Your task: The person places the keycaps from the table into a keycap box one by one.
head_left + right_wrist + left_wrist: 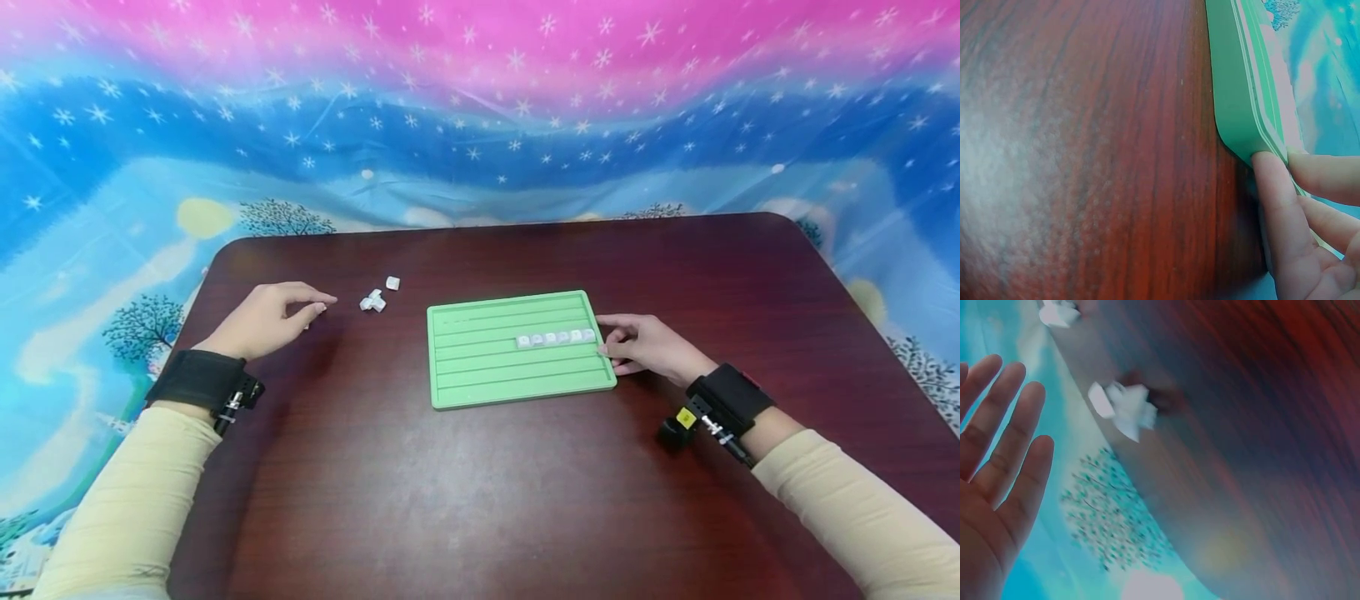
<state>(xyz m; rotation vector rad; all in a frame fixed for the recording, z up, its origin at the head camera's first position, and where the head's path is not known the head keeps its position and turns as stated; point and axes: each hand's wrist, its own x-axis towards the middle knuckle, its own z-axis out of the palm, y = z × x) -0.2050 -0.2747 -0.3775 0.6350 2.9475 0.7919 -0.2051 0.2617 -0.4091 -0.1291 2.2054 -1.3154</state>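
Observation:
A green grooved tray (480, 367) lies on the table, with a row of several small white keycaps (551, 339) in one groove at its right. My right hand (651, 348) grips the tray's right edge, the thumb on the rim and fingers against the side; the right wrist view shows these fingers (1282, 212) at the tray's corner (1235, 125). To the left, my left hand (262, 319) hovers above the table, its fingers (1025, 469) extended and holding nothing visible. Just beyond its fingertips sits a small cluster of loose white keycaps (372, 301), blurred in the left wrist view.
One separate white keycap (393, 283) lies behind the cluster. The dark red-brown wooden table (465, 492) has rounded far corners. A snowflake-patterned cloth (480, 125) hangs behind it and along the sides. Each wrist wears a black strap with a camera.

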